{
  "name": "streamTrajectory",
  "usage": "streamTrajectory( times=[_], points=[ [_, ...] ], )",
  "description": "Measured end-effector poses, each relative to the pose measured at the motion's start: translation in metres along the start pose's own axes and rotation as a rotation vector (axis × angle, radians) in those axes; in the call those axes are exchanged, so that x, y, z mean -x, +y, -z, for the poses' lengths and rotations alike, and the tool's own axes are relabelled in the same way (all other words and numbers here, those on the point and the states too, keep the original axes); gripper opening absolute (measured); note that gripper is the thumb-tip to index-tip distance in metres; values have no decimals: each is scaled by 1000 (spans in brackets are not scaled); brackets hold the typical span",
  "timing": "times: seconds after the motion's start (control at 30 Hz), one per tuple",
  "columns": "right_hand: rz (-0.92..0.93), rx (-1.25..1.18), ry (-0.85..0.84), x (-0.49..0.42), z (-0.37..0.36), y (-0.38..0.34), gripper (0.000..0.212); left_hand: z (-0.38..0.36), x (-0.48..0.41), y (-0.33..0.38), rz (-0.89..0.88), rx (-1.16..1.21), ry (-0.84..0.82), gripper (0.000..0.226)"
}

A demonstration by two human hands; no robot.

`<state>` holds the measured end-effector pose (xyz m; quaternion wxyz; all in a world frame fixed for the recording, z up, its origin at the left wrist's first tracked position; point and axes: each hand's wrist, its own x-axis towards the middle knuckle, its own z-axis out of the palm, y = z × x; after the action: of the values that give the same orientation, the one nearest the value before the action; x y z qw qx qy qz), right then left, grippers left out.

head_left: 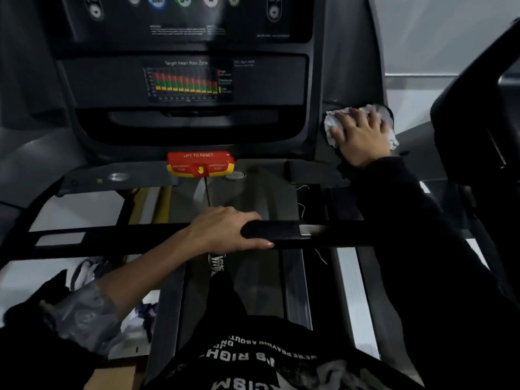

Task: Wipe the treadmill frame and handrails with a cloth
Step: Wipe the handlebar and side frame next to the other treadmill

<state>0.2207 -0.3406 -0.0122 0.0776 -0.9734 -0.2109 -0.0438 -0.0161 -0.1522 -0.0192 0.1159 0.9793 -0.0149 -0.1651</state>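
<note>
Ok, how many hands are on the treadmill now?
2. The left hand grips the crossbar; right hand presses the cloth on the frame right of the console.

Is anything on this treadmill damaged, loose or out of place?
Nothing looks broken. Only thin white threads stray beside the handrail crossbar, right of the left hand; what they belong to is unclear. The right hand presses the cloth flat on the right side of the console.
</note>
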Motion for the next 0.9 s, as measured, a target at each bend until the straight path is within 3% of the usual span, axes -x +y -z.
streamTrajectory(
  times=[0.07,0.2,0.33,0.57,0.7,0.8,0.9],
  points=[
    [52,18,12,-9,6,-4,59,0,0,0,-15,0,13,65],
    [52,15,-106,-35,19,-12,45,-2,-1,-2,-9,28,14,66],
    [101,-32,-237,-51,19,-22,51,-2,0,-1,-3,47,3,66],
    [129,-36,-89,-28,17,-15,44,-2,2,2,-13,26,38,66],
    [187,-27,-227,-40,15,-7,66,-3,1,2,-19,-14,64,66],
    [142,-13,-211,-52,16,-8,46,-3,1,2,-22,-11,60,66],
    [152,-22,-249,-65,11,-11,45,-2,0,1,-23,-4,60,66]
  ],
)
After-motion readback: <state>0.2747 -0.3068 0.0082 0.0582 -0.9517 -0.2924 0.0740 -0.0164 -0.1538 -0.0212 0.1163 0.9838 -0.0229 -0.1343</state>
